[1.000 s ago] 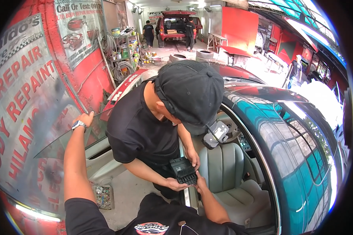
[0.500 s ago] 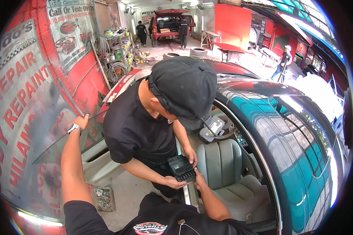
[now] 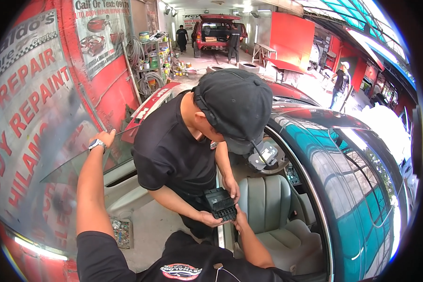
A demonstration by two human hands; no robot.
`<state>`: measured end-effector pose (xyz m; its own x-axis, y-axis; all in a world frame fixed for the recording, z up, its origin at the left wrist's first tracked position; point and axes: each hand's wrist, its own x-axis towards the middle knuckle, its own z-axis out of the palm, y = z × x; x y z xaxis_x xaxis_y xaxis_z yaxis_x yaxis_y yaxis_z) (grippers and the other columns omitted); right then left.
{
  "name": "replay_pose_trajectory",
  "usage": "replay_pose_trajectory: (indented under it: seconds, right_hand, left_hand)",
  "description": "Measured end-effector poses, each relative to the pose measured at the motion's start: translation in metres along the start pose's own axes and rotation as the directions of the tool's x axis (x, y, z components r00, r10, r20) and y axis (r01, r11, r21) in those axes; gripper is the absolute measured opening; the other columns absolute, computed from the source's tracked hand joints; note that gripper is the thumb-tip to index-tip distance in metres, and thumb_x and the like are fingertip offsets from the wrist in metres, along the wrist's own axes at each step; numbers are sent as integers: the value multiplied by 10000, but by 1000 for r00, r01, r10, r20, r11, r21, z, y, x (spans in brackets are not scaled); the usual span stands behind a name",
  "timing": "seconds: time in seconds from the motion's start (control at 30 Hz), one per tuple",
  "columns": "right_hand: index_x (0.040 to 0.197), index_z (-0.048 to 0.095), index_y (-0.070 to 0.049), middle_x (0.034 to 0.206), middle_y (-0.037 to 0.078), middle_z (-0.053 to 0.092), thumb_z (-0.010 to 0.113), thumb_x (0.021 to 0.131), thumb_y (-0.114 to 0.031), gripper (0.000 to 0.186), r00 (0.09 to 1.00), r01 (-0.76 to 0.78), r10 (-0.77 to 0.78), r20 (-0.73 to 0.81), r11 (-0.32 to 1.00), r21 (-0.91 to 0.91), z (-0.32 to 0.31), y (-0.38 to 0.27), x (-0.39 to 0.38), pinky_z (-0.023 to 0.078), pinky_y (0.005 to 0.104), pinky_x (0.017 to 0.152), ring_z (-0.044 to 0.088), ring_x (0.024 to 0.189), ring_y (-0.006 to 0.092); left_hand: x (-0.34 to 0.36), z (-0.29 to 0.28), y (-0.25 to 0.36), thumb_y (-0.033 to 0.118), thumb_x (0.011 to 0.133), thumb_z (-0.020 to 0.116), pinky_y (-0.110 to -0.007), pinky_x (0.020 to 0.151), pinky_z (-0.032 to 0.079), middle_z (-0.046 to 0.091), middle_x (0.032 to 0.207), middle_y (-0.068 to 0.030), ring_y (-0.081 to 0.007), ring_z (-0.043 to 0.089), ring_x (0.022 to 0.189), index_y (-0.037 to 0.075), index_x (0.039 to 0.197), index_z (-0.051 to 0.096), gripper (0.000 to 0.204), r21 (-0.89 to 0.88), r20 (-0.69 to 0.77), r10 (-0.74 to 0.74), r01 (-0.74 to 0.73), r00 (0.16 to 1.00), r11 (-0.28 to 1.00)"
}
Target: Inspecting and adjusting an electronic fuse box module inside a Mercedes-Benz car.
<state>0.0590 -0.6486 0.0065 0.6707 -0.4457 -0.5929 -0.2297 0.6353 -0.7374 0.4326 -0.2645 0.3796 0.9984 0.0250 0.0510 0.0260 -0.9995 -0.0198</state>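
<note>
An open black plastic case (image 3: 219,201) with rows of small slots sits in front of me, held from both sides by a co-worker's hands. My right hand (image 3: 240,218) is at its near right corner, the fingers closed against the edge; the fingertips are partly hidden. On the left, my left hand (image 3: 107,137), with a metal watch at the wrist, is curled over the top edge of the door window glass (image 3: 87,164). The co-worker (image 3: 174,141), in a black cap and black shirt, bends over the case between the car door and the seat.
A grey car seat (image 3: 263,202) and a steering wheel with an exposed hub (image 3: 265,157) lie inside the doorway. The dark car roof (image 3: 343,188) curves along my right. On the floor stands a tray of small parts (image 3: 122,233). Shelves with cans (image 3: 156,58) line the far wall.
My view has swung slightly left, so the scene sits farther right. Both my hands stay where they were, at the glass and at the case.
</note>
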Motion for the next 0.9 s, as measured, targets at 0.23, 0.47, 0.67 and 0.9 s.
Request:
replay_pose_trajectory:
  seconds: [0.23,0.47,0.67,0.9]
  right_hand:
    - [1019,615,-67,805,29,660,518,956,-433,384,1000,9,-9,7,1000,28,2,-2,-1,482,265,478,626,613,135]
    - [1019,615,-65,804,31,661,530,953,-423,373,1000,17,-17,0,1000,27,0,-3,-1,477,260,467,626,610,135]
    - [1008,622,-66,810,41,660,552,943,-427,374,1000,15,-15,-1,999,48,1,-3,-2,490,286,520,631,632,148]
    - [1022,635,-89,864,25,655,560,928,-466,396,1000,4,-4,-8,1000,10,0,0,-1,486,350,660,619,755,163]
  left_hand:
    - [5,5,-3,591,905,252,-462,986,409,625,1182,-204,-347,569,1152,72,1046,710,707,16,-18,-2,2,1000,1000]
    - [3,0,0,588,913,258,-483,995,413,592,1240,-211,-358,550,1177,20,1185,632,733,13,46,42,-43,998,999]
    - [9,9,-5,591,907,259,-478,993,391,647,1156,-170,-332,575,1142,146,931,751,665,10,-24,6,-6,1000,1000]
    - [-5,-5,3,603,901,267,-464,991,418,596,1229,-219,-358,557,1167,19,1170,641,744,16,31,9,-9,999,1000]
